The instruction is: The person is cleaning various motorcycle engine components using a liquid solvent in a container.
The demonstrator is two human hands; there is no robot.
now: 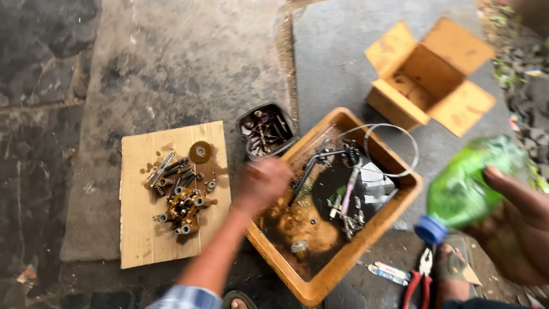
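Green plastic bottle with a blue cap lies tilted in the right hand, cap end pointing down and toward the orange tray. The right hand is wrapped around the bottle's body, the thumb lying across its top, at the right edge of the view and just beside the tray's right rim.

The left hand is blurred; it hangs over the tray's left part, fingers curled into a loose fist, and whether it holds anything cannot be told. Its arm comes up from the bottom edge with a blue striped sleeve.

Inside the tray sit dark oily liquid, rusty stains, a bent wire loop, metal rods and small engine pieces. Touching the tray's upper left corner is a small dark container filled with metal bits.

Left of the tray a cardboard sheet lies on the concrete floor. On it rest a gear, springs, bolts and a brownish metal assembly.

An open cardboard box stands behind the tray, well apart from the hands. Red-handled pliers lie on the floor below the bottle, beside a sandalled foot.
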